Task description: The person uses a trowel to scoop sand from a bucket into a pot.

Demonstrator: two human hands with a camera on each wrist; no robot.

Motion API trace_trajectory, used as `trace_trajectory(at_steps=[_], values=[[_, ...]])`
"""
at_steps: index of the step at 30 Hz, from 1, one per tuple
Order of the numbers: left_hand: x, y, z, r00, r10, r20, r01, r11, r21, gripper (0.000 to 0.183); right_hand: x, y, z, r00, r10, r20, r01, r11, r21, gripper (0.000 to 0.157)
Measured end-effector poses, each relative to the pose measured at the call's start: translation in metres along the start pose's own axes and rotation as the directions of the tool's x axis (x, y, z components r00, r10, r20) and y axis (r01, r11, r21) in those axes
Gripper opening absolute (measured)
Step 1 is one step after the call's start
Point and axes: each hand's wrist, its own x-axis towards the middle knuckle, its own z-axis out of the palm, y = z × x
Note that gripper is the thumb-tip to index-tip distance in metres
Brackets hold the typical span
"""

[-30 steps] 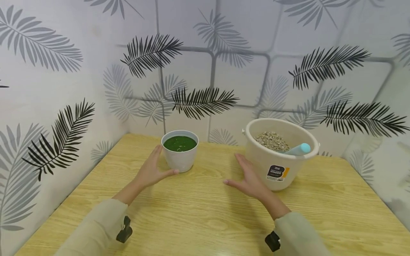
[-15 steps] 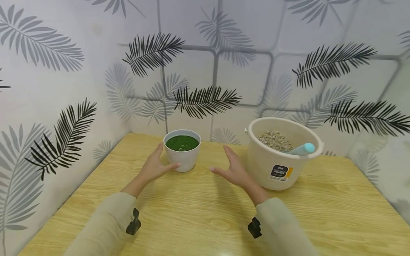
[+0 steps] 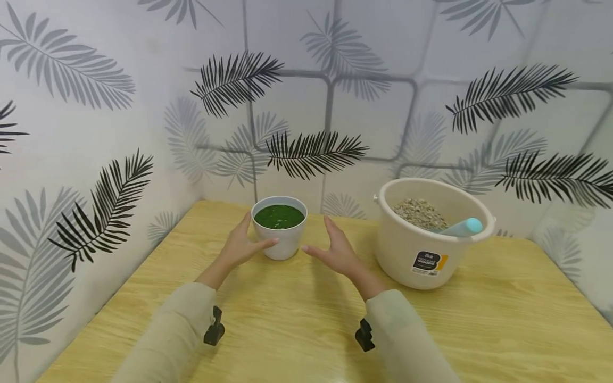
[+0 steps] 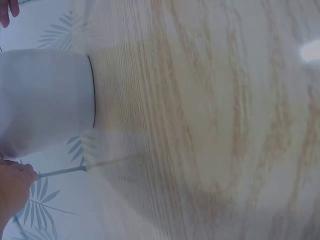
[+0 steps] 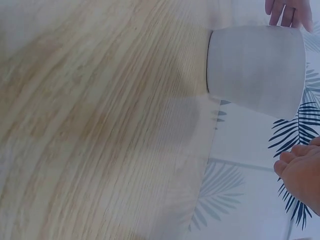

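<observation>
A white pot (image 3: 282, 243) with a dark green, pale-flecked surface inside stands upright on the wooden table, left of centre in the head view. At its left side is my left hand (image 3: 238, 249), thumb stretched across the front and fingers running up toward the rim. On the other side, my right hand (image 3: 341, 255) is held apart from it, thumb and fingers spread. The left wrist view shows the pot's wall (image 4: 47, 100) and part of my left hand (image 4: 14, 187). From the right wrist, a gap shows between the pot (image 5: 255, 70) and my right hand (image 5: 302, 175).
To the right stands a large cream bucket (image 3: 402, 255) holding pale, coarse grains (image 3: 417, 213). A light blue handle (image 3: 463, 227) leans on its inner rim. Behind the table (image 3: 297, 330) rises a wall (image 3: 354, 122) with a leaf pattern.
My right hand has moved left, away from the bucket's front and toward the pot. The left hand stays beside the pot. The whole head view has shifted slightly.
</observation>
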Motion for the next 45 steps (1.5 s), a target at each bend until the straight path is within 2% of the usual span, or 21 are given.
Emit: trace_trajectory(at_steps=[3,8,15,23,35,45], values=[[0.001,0.002,0.002,1.000,-0.020,0.013,0.021,1.000,-0.011,0.107,0.003,0.000,0.002,1.000,0.005,-0.008,-0.005,1.000,0.001,0.092],[0.006,0.006,0.004,1.000,-0.027,-0.002,0.027,0.999,-0.037,0.105,0.010,-0.001,0.005,1.000,0.002,-0.028,-0.002,1.000,0.006,0.091],[0.009,0.005,0.010,0.999,-0.046,-0.007,0.046,0.997,-0.059,0.105,0.017,0.001,0.011,0.998,0.050,-0.034,-0.050,0.998,0.024,0.087],[0.008,0.001,0.015,1.000,-0.006,-0.023,0.003,0.994,-0.112,0.093,0.021,-0.002,0.016,0.997,0.078,-0.010,-0.078,0.997,0.024,0.086],[0.012,-0.001,0.017,0.998,0.030,-0.051,-0.040,0.978,-0.207,0.090,0.030,-0.005,0.022,0.999,0.036,0.016,-0.036,0.998,0.042,0.081],[0.016,-0.003,0.020,0.996,0.026,-0.090,-0.046,0.973,-0.226,0.087,0.029,-0.007,0.025,0.999,0.005,-0.044,-0.003,1.000,0.030,0.077]])
